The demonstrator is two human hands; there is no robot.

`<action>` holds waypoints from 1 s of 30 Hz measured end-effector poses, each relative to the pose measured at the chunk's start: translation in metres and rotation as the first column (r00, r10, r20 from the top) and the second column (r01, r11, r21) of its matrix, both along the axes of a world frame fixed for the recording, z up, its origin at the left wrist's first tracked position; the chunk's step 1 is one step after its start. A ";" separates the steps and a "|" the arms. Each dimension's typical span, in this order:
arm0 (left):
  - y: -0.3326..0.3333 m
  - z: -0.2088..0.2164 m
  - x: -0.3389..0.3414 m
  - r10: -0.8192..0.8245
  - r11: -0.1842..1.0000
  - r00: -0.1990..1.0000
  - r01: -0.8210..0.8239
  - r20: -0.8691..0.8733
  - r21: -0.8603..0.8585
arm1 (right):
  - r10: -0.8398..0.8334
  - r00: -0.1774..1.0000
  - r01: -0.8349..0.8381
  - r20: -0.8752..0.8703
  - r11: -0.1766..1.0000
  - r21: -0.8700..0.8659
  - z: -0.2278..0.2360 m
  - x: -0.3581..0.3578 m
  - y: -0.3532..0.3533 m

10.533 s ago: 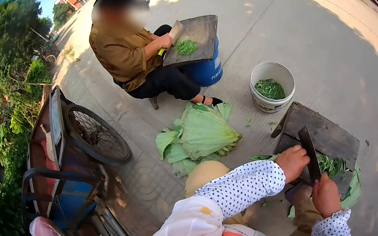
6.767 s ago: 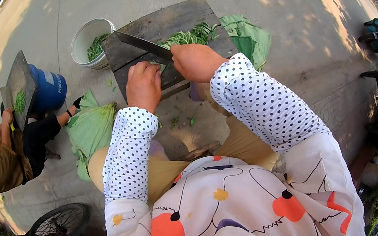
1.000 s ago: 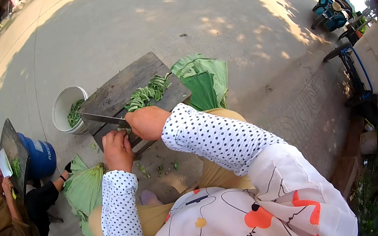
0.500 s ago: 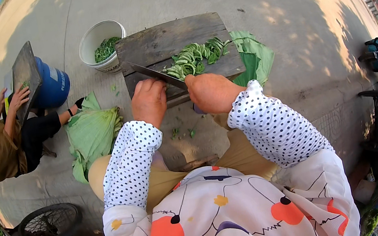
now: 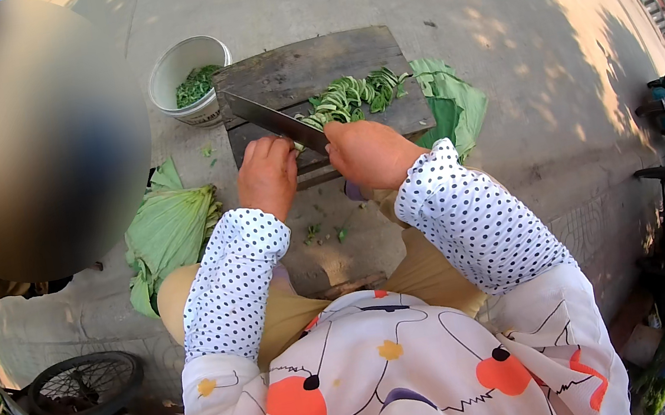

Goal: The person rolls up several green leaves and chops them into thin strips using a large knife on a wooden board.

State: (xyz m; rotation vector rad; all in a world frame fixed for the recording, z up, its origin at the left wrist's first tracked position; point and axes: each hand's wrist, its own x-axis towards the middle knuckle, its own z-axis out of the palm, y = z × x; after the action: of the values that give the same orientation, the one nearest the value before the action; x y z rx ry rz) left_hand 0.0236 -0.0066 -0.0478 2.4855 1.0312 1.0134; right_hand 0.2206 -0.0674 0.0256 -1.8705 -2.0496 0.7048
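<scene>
My right hand (image 5: pixel 374 153) is closed round the handle of a broad cleaver-like knife (image 5: pixel 269 116), its blade slanting to the far left across the wooden board (image 5: pixel 299 58). At the board's near edge, my left hand (image 5: pixel 267 176) has its fingers curled beside the blade. Its fingertips press on the near end of the leafy greens (image 5: pixel 298 144), mostly hidden under the hand and knife. Sliced greens (image 5: pixel 354 97) lie in a curving row on the board, right of the blade.
A white bucket (image 5: pixel 199 117) with chopped greens stands beyond the board's left corner. Large pale-green leaves (image 5: pixel 171 212) lie on the ground at left, and another big leaf (image 5: pixel 456 103) lies right of the board. A wheel (image 5: pixel 85 385) is at lower left. Blur covers the upper left.
The knife's blade has lifted and turned to show more of its flat side. My left fingers have shifted slightly. The whole scene sits a little further right.
</scene>
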 end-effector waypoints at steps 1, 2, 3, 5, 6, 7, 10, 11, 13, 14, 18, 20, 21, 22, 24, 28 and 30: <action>-0.002 -0.001 -0.006 0.015 1.000 1.000 -0.016 -0.005 -0.005 | 0.027 0.999 -0.026 0.019 0.999 -0.033 0.004 -0.003 -0.005; -0.007 -0.003 -0.009 0.014 1.000 1.000 -0.014 0.003 -0.020 | 0.060 0.997 -0.058 0.038 0.996 -0.066 0.005 -0.005 -0.011; -0.011 -0.004 -0.009 0.017 1.000 1.000 -0.016 0.016 -0.024 | 0.053 0.996 -0.048 0.073 0.997 -0.067 0.008 -0.006 -0.018; -0.002 -0.006 -0.007 0.001 1.000 0.999 -0.002 0.034 0.014 | 0.057 0.996 -0.056 0.067 0.998 -0.019 0.009 0.000 -0.023; -0.003 -0.002 -0.002 -0.010 1.000 0.999 0.010 0.036 0.014 | 0.051 0.997 -0.050 0.055 0.998 -0.024 0.004 0.005 -0.025; 0.001 -0.001 -0.002 -0.009 1.000 1.000 0.009 0.006 -0.024 | 0.054 0.995 -0.052 0.079 0.998 -0.034 0.007 0.003 -0.023; -0.007 -0.008 -0.006 0.021 1.000 1.000 -0.021 -0.007 -0.021 | 0.099 0.990 -0.091 0.103 0.993 -0.074 0.001 -0.004 -0.016; -0.007 -0.009 -0.012 0.034 0.999 0.999 -0.034 -0.003 -0.018 | 0.112 0.988 -0.104 0.104 0.991 -0.083 0.000 -0.008 -0.013; -0.008 -0.009 -0.011 0.019 0.999 1.000 -0.019 0.001 -0.032 | 0.076 0.992 -0.076 0.097 0.997 -0.003 -0.013 -0.016 -0.005; -0.008 -0.009 -0.011 0.009 0.999 1.000 -0.010 -0.014 -0.046 | 0.054 0.995 -0.057 0.088 0.998 0.038 -0.022 -0.019 -0.002; -0.006 0.002 -0.013 -0.059 0.996 0.998 0.057 -0.031 -0.064 | 0.060 0.998 -0.065 0.038 0.987 0.144 -0.037 -0.021 0.011; -0.012 0.010 -0.017 -0.005 0.999 0.999 0.002 -0.053 -0.045 | 0.037 0.999 -0.037 0.001 0.992 0.121 -0.038 -0.017 0.013; -0.013 0.015 -0.018 0.023 0.999 0.998 -0.025 -0.061 -0.032 | 0.034 0.999 -0.034 -0.005 0.992 0.119 -0.037 -0.015 0.013; -0.013 0.013 -0.019 0.020 0.998 0.997 -0.023 -0.071 -0.052 | 0.031 0.999 -0.029 -0.010 0.993 0.116 -0.035 -0.014 0.014; -0.009 0.007 -0.019 0.009 0.995 0.996 -0.017 -0.089 -0.094 | 0.011 1.000 -0.008 -0.019 0.992 0.123 -0.033 -0.010 0.013; 0.000 0.004 0.005 -0.031 0.998 0.999 0.030 -0.017 -0.049 | -0.053 0.998 0.058 -0.040 0.989 0.132 -0.023 0.005 0.010; 0.005 0.003 0.003 -0.022 0.998 0.999 0.024 0.036 -0.051 | -0.075 0.997 0.078 -0.031 0.990 0.115 -0.016 0.003 0.011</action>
State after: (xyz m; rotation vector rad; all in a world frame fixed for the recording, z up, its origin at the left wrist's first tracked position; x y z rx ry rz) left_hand 0.0264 -0.0018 -0.0450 2.4241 1.0025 1.0082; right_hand 0.2236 -0.0566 0.0094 -1.8535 -1.9477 0.5758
